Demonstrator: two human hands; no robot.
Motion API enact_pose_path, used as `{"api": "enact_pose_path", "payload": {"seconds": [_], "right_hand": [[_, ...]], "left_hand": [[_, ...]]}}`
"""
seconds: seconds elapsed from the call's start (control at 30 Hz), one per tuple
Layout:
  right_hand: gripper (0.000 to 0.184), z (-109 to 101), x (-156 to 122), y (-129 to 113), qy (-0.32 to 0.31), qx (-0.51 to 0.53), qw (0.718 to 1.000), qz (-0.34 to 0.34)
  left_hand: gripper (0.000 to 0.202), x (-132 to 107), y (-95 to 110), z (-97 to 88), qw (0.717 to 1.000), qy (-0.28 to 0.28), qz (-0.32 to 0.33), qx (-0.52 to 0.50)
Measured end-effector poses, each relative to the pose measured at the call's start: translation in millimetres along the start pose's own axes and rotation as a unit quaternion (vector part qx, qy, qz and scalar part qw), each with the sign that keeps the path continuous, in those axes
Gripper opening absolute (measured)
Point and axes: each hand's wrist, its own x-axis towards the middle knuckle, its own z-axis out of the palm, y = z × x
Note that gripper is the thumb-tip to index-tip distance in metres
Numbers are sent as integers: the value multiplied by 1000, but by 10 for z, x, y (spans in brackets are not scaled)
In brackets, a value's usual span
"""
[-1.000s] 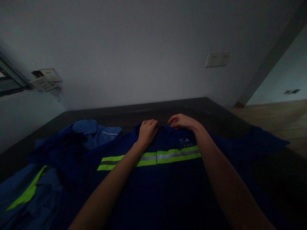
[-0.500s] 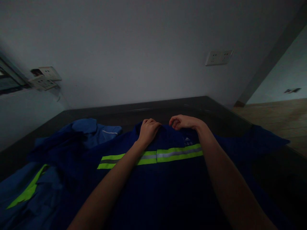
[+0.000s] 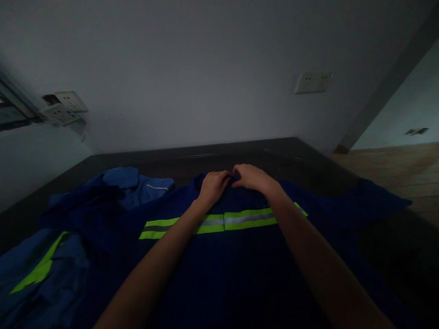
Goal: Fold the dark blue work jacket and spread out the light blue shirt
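A dark blue work jacket (image 3: pixel 212 265) with a yellow-green and silver reflective stripe (image 3: pixel 247 220) across its chest lies spread out in front of me. Its collar is at the far side, under both hands. My left hand (image 3: pixel 213 185) is closed on the collar, left of the middle. Close beside it, my right hand (image 3: pixel 252 177) pinches the collar between thumb and fingers. The fingertips of the two hands nearly meet. Dim light hides much of the jacket's lower part.
Lighter blue clothing (image 3: pixel 58 269) with a yellow-green strip lies crumpled on the left, partly under the jacket's sleeve. The dark table (image 3: pixel 219 160) ends at a pale wall (image 3: pixel 192 82) with a socket plate (image 3: pixel 313 82). Wooden floor (image 3: pixel 387 167) shows at right.
My right hand has moved left along the collar, from hovering over its right side to pinching it beside my left hand. The left hand has stayed on the collar.
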Motion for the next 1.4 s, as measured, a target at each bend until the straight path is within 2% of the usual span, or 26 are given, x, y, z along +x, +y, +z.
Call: {"api": "enact_pose_path", "payload": {"seconds": [0.1, 0.17, 0.3, 0.4, 0.47, 0.6, 0.83, 1.0, 1.2, 1.4], "right_hand": [[31, 162, -50, -249, 41, -78, 994, 61], [30, 248, -40, -290, 58, -84, 992, 77], [33, 333, 65, -132, 77, -74, 990, 88], [29, 367, 153, 37, 91, -53, 990, 94], [27, 391, 196, 130, 101, -36, 989, 103], [25, 453, 261, 271, 110, 7, 987, 117], [25, 602, 390, 443, 113, 92, 985, 86], [23, 604, 433, 566, 121, 117, 982, 82], [22, 639, 445, 571, 91, 113, 987, 66], [21, 620, 426, 559, 91, 96, 988, 84]], "left_hand": [[24, 15, -79, -55, 999, -30, -12, -8], [29, 21, -187, -141, 999, -33, -33, 21], [31, -4, -504, -297, 982, -37, -159, 97], [36, -40, -727, -282, 960, -100, -253, 74], [38, -57, -821, -226, 951, -128, -278, 54], [31, -61, -871, -164, 950, -120, -283, 52], [19, -48, -864, -266, 963, -93, -251, 40], [21, -50, -925, -250, 963, -88, -253, 33], [24, -63, -965, -227, 966, -100, -239, 18], [23, -109, -936, -264, 958, -89, -268, 42]]}}
